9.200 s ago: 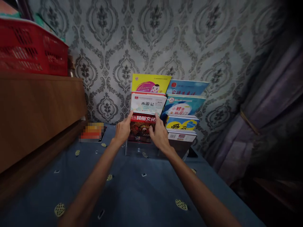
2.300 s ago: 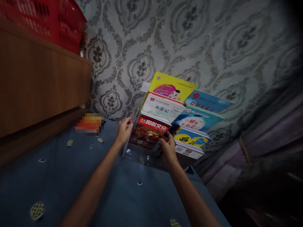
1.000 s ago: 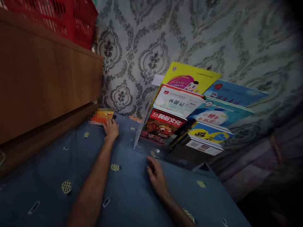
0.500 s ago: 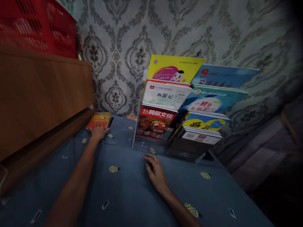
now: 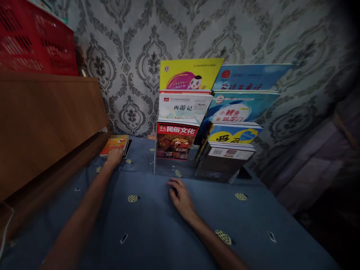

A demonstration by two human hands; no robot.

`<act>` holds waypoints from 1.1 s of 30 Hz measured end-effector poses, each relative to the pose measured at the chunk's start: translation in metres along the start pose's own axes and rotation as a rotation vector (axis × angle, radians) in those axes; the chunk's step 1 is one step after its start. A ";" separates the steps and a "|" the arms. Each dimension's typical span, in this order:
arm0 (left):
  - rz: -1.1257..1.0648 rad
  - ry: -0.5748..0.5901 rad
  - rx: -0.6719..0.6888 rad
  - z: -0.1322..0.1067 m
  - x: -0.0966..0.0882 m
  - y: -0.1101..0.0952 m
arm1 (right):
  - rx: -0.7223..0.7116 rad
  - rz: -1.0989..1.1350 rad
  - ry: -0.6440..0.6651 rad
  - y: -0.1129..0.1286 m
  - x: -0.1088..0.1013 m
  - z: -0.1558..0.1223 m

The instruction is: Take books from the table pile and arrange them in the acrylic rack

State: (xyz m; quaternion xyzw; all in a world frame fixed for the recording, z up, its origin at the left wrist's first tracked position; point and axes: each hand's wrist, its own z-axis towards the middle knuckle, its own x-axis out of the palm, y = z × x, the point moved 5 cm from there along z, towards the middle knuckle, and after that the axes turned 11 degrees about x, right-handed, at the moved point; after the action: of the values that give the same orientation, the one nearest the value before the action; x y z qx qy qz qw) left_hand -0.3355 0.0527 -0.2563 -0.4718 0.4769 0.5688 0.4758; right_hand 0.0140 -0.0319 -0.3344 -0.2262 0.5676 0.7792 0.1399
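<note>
At the far left of the cloth lies a small orange book (image 5: 110, 147), with a dark edge showing beside it on the right. My left hand (image 5: 114, 156) reaches out to it, fingers curled and closed on its right side; the fingertips are partly hidden. In front of a clear tiered book stand (image 5: 174, 168), my right hand (image 5: 181, 198) rests on the cloth, loosely open and holding nothing. Books fill the stand in two columns: a yellow one (image 5: 188, 73), a white one (image 5: 184, 107) and a red one (image 5: 176, 141) on the left, several blue ones (image 5: 242, 107) on the right.
Blue patterned cloth (image 5: 157, 228) covers the surface. A wooden cabinet (image 5: 47, 131) stands along the left, carrying a red plastic basket (image 5: 36, 45). Patterned wallpaper (image 5: 126, 67) rises behind the stand, and a pale curtain-like fabric (image 5: 306, 172) hangs at the right.
My left hand's fingers have gone from spread flat over the orange book to curled at its right side. The view has shifted slightly; my right hand stays by the stand.
</note>
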 end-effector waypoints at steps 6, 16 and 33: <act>0.079 0.007 0.078 -0.015 -0.023 -0.007 | 0.005 0.017 0.005 0.002 -0.002 0.000; -0.011 -0.001 0.198 -0.090 -0.023 -0.014 | 0.010 0.029 0.016 0.004 -0.002 0.000; -0.150 -0.054 0.058 -0.063 0.027 0.010 | -0.003 0.013 0.022 0.006 -0.001 0.002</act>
State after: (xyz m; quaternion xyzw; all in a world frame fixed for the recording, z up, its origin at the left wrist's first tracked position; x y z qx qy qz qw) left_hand -0.3425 -0.0084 -0.2881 -0.4767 0.4436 0.5300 0.5432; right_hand 0.0120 -0.0321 -0.3289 -0.2314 0.5695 0.7783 0.1283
